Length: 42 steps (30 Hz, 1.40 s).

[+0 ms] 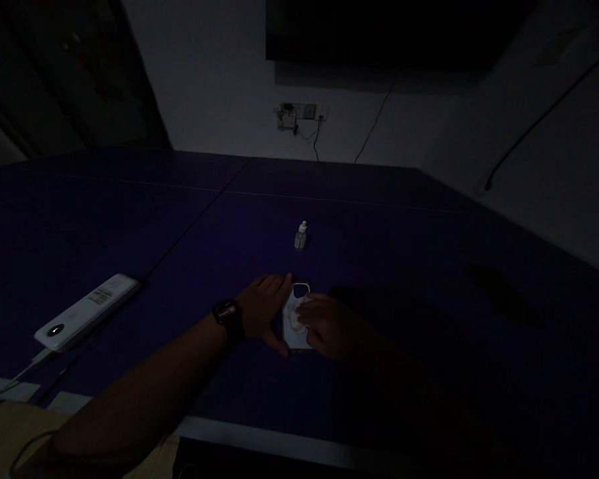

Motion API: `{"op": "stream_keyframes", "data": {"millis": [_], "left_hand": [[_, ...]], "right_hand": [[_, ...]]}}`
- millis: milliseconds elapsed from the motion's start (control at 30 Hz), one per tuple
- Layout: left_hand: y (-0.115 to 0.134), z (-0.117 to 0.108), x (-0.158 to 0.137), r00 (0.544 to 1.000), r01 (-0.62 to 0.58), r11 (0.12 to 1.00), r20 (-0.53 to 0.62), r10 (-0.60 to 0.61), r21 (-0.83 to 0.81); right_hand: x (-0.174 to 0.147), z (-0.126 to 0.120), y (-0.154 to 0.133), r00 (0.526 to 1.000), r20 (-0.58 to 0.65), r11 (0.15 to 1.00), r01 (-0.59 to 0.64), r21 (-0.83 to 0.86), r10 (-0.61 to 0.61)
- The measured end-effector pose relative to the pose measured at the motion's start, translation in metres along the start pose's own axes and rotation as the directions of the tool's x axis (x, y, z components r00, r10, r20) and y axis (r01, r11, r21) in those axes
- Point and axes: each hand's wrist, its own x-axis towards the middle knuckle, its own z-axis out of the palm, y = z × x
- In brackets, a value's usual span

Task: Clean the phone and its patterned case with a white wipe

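A pale phone case (290, 340) with a camera cutout lies flat on the dark blue table. My left hand (262, 307), wearing a black smartwatch (228, 315), holds it along the left edge, index finger at the top corner and thumb at the bottom corner. Pinched in the fingers of my right hand (329, 324) is a crumpled white tissue (295, 319), pressed against the middle of the case. The right hand covers the right side of the case. Beyond both hands, a small dropper bottle (300, 237) stands upright with a white cap.
At the left, a white power bank (87, 313) with a cable lies on the table (190, 226). A dark, flat object (504, 293) lies faintly visible at the right. Wall sockets (304, 112) and a black screen (394, 33) are on the back wall. The room is dim.
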Motion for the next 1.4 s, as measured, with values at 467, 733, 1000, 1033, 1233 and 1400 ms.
{"op": "stream_keyframes", "data": {"millis": [467,733,1000,1033,1233,1400], "left_hand": [[0.0001,0.0,-0.0007,1.0,-0.004,1.0,-0.015,0.003,-0.015],[0.0003,0.0012,-0.0006,1.0,-0.001,1.0,-0.009,0.001,0.004],[0.0009,-0.0022,-0.0001,1.0,0.001,1.0,0.005,-0.001,-0.01],[0.0008,-0.002,-0.0001,1.0,0.003,1.0,0.007,-0.003,-0.009],[0.0004,-0.0005,-0.0003,1.0,0.003,1.0,0.01,-0.003,-0.007],[0.0009,-0.0013,-0.0003,1.0,0.005,1.0,0.011,-0.005,-0.021]], "right_hand": [[-0.0018,0.0014,0.0061,0.996,-0.065,0.997,-0.058,-0.044,0.055],[-0.0009,-0.0012,0.0033,0.998,0.013,0.998,-0.054,-0.029,0.055],[0.0011,-0.0024,-0.0008,0.998,0.038,0.998,-0.052,-0.039,0.054],[0.0014,-0.0022,-0.0012,0.998,0.037,0.998,-0.056,-0.036,0.057],[0.0004,-0.0025,0.0019,0.995,0.031,0.994,-0.095,-0.05,0.096],[0.0001,-0.001,0.001,0.998,0.011,0.997,-0.065,-0.036,0.066]]}}
